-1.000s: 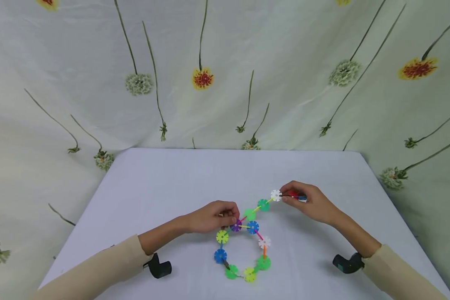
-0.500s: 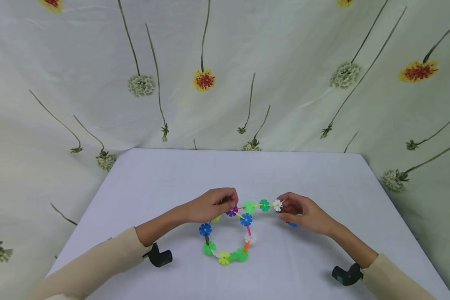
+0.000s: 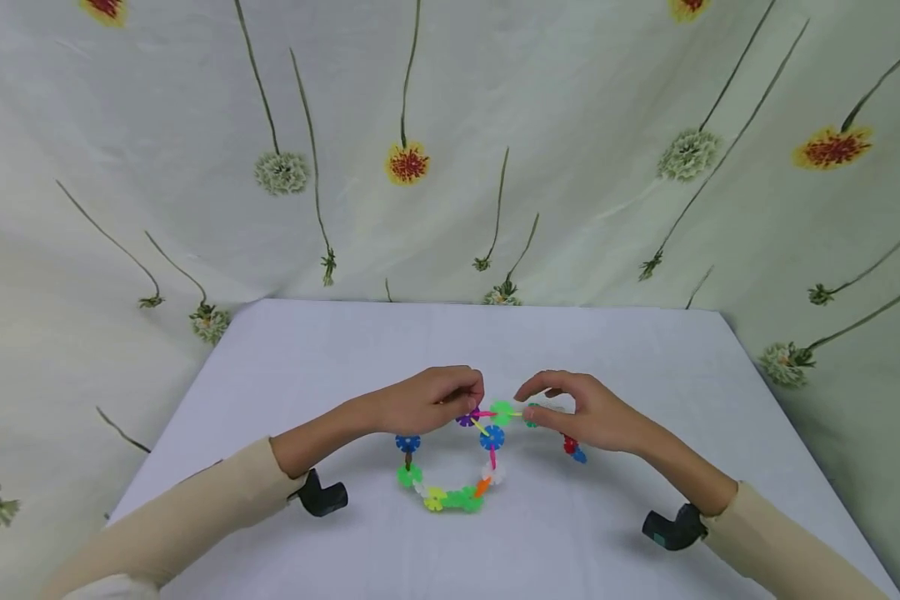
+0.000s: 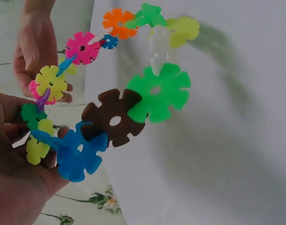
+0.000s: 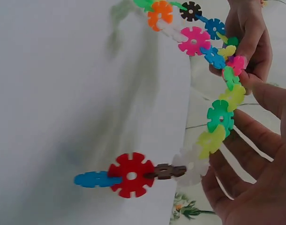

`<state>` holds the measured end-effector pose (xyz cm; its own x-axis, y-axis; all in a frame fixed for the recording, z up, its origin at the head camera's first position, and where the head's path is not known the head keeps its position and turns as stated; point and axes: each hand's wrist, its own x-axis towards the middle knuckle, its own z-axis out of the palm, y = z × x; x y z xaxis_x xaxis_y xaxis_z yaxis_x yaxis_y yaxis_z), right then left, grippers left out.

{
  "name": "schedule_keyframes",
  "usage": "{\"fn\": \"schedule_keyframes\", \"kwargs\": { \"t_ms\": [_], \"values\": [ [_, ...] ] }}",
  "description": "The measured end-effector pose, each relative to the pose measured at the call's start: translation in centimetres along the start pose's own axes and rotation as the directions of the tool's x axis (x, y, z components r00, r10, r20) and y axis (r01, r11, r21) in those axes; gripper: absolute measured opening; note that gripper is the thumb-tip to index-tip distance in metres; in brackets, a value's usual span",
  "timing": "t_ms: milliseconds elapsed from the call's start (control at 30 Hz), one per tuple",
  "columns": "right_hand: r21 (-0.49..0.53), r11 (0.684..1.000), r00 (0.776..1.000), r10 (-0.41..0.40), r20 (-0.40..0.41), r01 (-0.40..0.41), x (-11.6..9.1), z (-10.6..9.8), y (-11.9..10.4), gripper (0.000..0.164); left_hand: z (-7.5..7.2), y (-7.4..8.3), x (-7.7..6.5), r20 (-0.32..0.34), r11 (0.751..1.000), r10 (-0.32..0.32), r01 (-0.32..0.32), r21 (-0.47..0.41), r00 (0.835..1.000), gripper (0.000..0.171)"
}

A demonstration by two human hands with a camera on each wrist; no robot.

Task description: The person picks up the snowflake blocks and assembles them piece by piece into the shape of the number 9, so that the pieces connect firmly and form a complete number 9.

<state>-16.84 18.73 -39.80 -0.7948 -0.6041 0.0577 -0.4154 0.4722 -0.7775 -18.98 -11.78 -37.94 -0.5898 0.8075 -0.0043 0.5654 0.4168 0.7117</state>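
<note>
A chain of colourful notched plastic snowflake discs hangs from my left hand [image 3: 429, 402], lifted off the table. That hand pinches it near a purple disc [image 3: 465, 419]. Below it hangs a ring of linked discs, with a brown disc [image 4: 103, 115] and a green disc [image 4: 169, 86] near in the left wrist view. From the pinch a tail runs right, ending in a white disc [image 5: 192, 164], a brown disc [image 5: 166, 171], a red disc [image 5: 142, 165] and a blue disc [image 5: 94, 179]. My right hand [image 3: 591, 410], fingers spread, is around this tail; whether they touch it is unclear.
A white cloth-covered table [image 3: 330, 350] lies beneath both hands. Behind it hangs a flower-printed curtain [image 3: 570, 100]. Black wrist cameras sit at the left sleeve [image 3: 322, 496] and the right sleeve [image 3: 673, 530].
Both hands have raised the chain, and the ring now hangs more upright. My right hand has loosened from the tail's white disc and shifted left along it; the red and blue end hangs down.
</note>
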Motion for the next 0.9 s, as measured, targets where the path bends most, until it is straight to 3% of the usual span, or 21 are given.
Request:
{"fn": "schedule_keyframes", "kwargs": {
  "t_ms": [167,300,500,600,733,800,900],
  "values": [
    [-0.021,0.999,0.990,0.044,0.136,-0.042,1.4,0.4,-0.8,0.026,-0.3,0.9,0.6,0.019,0.998,0.042,-0.043,0.038,0.999,0.011],
    [0.011,0.999,0.984,0.027,0.173,-0.030,2.2,0.6,-1.1,0.017,-0.6,1.5,1.3,0.006,0.998,0.048,-0.048,0.034,0.999,0.010],
    [0.137,0.988,0.988,0.046,0.146,-0.066,2.3,0.1,-1.2,0.012,-0.9,1.6,2.0,-0.120,0.999,0.040,-0.039,0.013,0.992,0.008],
    [0.170,0.977,0.988,0.116,0.101,-0.132,2.0,-0.2,-1.0,0.015,-1.0,1.0,1.9,-0.238,0.999,0.022,-0.027,-0.017,0.971,0.008],
    [0.230,0.944,0.971,0.236,0.027,-0.236,1.7,-0.8,-0.5,0.022,-0.9,-0.5,1.0,-0.374,0.990,-0.054,0.000,-0.143,0.926,0.025],
    [0.263,0.921,0.954,0.299,-0.011,-0.286,1.4,-1.2,-0.2,0.025,-0.7,-1.4,0.4,-0.404,0.973,-0.130,0.039,-0.225,0.906,0.033],
    [0.298,0.896,0.932,0.359,-0.045,-0.330,1.2,-1.7,0.3,0.029,0.0,-2.9,-0.5,-0.399,0.936,-0.246,0.110,-0.335,0.883,0.040]
  ]
}}
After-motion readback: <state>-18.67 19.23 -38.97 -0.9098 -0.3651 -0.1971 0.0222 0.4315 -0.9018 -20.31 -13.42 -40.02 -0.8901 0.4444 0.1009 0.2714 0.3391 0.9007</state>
